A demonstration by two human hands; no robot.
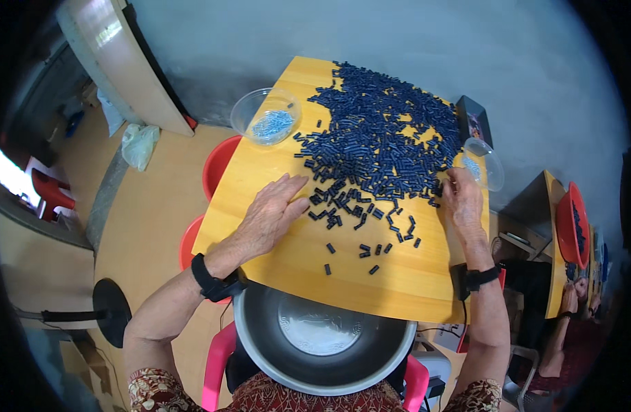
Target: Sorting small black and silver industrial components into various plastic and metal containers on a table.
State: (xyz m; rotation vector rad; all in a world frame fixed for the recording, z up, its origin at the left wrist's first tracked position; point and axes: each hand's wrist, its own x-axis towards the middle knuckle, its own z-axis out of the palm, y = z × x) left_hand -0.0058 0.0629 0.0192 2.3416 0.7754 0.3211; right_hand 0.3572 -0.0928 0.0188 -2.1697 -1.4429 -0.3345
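Note:
A wide heap of small dark blue cylindrical pieces covers the far part of the yellow table, with several loose ones scattered toward me. At the near left edge of the heap, my left hand lies low over the table, fingers stretched and holding nothing. My right hand is at the heap's right edge, beside a clear bowl of small light-coloured pieces. Its fingers are bent together; dark pieces lie by the fingertips, and what they grip, if anything, is hidden.
A clear tub of thin silvery-blue pieces stands at the table's left edge. A dark tray is at the far right. Below the near edge rests a large grey metal basin. Another person's arm and a red basin are off right.

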